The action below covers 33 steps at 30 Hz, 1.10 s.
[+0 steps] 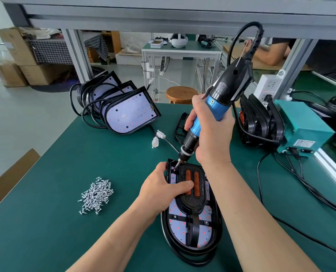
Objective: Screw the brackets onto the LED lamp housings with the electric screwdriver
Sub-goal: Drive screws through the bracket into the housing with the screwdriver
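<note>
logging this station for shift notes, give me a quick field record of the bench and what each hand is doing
right hand: grips blue and black corded electric screwdriver, tilted, bit at the housing's far left corner
left hand: holds black lamp housing with white LED board, thumb on black bracket with two orange strips
screws: loose silver pile on green mat, left of the housing
unfinished lamps: stacked, leaning, back left
power box: teal, at right, black lamps stacked against its left side
</note>
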Tool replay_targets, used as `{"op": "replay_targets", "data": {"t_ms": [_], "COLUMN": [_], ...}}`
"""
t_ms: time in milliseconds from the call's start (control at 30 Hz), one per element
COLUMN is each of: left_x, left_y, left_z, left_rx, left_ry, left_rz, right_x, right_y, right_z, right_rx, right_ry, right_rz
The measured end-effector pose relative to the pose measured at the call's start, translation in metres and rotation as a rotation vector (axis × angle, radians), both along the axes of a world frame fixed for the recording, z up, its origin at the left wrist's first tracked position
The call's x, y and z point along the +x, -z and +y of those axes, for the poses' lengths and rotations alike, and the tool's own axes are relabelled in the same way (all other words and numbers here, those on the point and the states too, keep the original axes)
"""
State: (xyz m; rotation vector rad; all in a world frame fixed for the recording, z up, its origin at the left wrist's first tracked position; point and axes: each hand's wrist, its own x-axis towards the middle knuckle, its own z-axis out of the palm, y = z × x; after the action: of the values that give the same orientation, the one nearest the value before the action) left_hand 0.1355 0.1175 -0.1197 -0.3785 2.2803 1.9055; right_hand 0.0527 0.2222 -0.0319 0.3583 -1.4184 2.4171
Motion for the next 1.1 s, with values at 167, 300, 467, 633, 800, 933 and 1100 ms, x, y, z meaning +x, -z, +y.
{"op": "replay_targets", "data": {"t_ms": [167,300,467,633,800,933,1100], "left_x": [-0.001,-0.002,-0.005,-0.004,-0.003,-0.001,-0.001], "left_y": [0.002,0.004,0.008,0.009,0.006,0.002,-0.001], "left_z": [0.000,-0.001,-0.002,-0.002,-0.003,-0.002,-0.003], "left_rx": [0.014,0.036,0.026,0.016,0.002,0.017,0.040], "left_ry": [-0.004,0.000,-0.004,-0.011,-0.006,0.013,0.031], "left_rz": [0.020,0.028,0.027,0.023,0.025,0.026,0.025], "right_x": [0.000,-0.001,-0.001,0.002,0.005,0.012,0.017], "right_y": [0.003,0.004,0.004,0.004,0.000,-0.005,-0.032], "right_z": [0.000,-0.001,-0.007,-0.010,-0.008,-0.001,0.020], "right_rx": [0.014,0.018,0.054,0.078,0.112,0.078,-0.039], "right_ry": [0.015,-0.009,-0.060,-0.129,-0.165,-0.156,-0.008], "right_rz": [0.002,0.003,0.014,0.037,0.032,0.036,0.039]}}
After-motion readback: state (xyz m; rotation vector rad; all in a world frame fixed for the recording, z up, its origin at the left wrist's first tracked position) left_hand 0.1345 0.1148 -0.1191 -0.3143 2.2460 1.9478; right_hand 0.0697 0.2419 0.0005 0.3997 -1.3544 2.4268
